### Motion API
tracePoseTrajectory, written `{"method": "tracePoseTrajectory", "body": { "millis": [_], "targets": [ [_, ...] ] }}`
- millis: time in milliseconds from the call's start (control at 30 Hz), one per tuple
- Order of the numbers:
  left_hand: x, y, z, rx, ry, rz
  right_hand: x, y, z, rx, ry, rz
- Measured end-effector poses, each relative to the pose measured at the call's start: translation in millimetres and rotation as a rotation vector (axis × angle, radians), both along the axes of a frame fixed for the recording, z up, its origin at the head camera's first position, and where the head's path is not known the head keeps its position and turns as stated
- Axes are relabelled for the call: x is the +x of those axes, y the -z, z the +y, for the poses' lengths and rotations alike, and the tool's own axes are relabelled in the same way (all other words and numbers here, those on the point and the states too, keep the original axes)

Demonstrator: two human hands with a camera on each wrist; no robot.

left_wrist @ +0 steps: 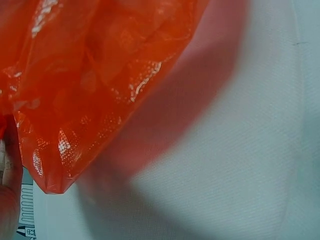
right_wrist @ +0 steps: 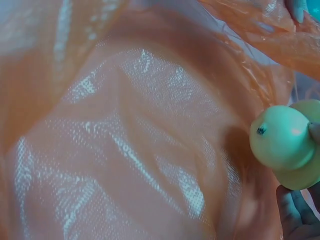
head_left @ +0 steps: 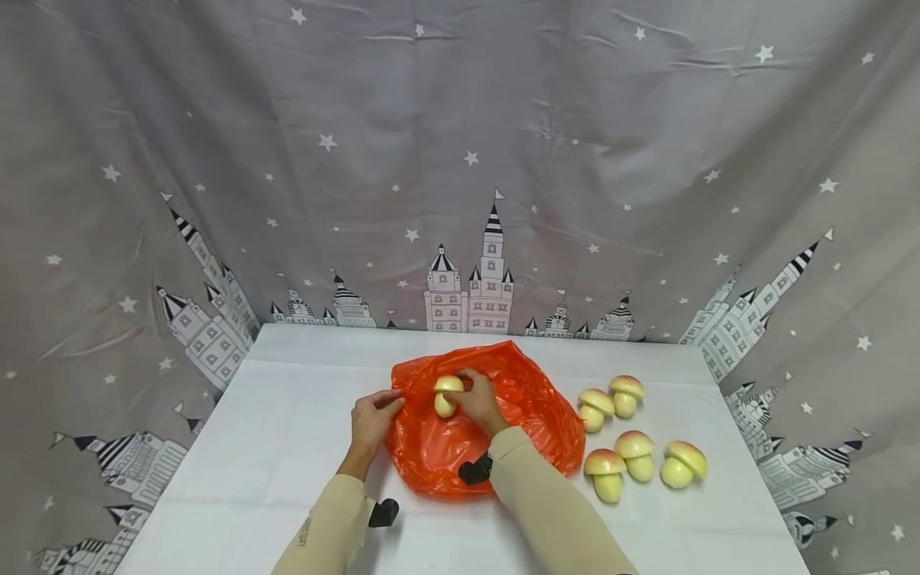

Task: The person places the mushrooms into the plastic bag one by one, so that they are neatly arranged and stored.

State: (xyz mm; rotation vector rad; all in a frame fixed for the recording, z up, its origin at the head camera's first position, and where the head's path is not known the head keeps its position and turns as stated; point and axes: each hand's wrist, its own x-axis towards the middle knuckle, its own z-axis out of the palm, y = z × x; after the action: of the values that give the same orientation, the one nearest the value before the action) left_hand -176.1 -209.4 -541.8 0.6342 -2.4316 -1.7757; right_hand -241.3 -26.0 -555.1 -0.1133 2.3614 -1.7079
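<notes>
A red plastic bag [head_left: 535, 407] lies spread with its mouth wide on the white table. At its left edge, my left hand [head_left: 374, 421] pinches the rim; in the left wrist view its fingers [left_wrist: 11, 165] show only at the far left, beside the raised plastic [left_wrist: 100, 90]. My right hand [head_left: 481, 402] holds a toy mushroom [head_left: 447, 385] over the bag's left part, cap up. The right wrist view shows that mushroom [right_wrist: 280, 137] at the right edge, its round stem facing the camera, with thumb and fingers around the cap.
Several more toy mushrooms, with yellow and reddish caps, stand or lean to the right of the bag, such as one mushroom [head_left: 606, 474] close to its edge and another [head_left: 683, 465] farther right. A grey curtain [head_left: 446, 160] with castles and stars surrounds the white table [head_left: 302, 399].
</notes>
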Motion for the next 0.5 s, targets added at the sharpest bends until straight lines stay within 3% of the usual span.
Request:
{"method": "tracePoseTrajectory", "body": {
  "millis": [333, 500],
  "targets": [
    [1.7, -2.0, -0.3, -0.014, 0.001, -0.01, 1.5, 0.2, -5.9, 0.019, 0.038, -0.021],
    [1.5, -1.7, -0.8, -0.017, -0.009, 0.002, 1.0, 2.2, -7.5, 0.035, 0.038, 0.007]
  ]
}}
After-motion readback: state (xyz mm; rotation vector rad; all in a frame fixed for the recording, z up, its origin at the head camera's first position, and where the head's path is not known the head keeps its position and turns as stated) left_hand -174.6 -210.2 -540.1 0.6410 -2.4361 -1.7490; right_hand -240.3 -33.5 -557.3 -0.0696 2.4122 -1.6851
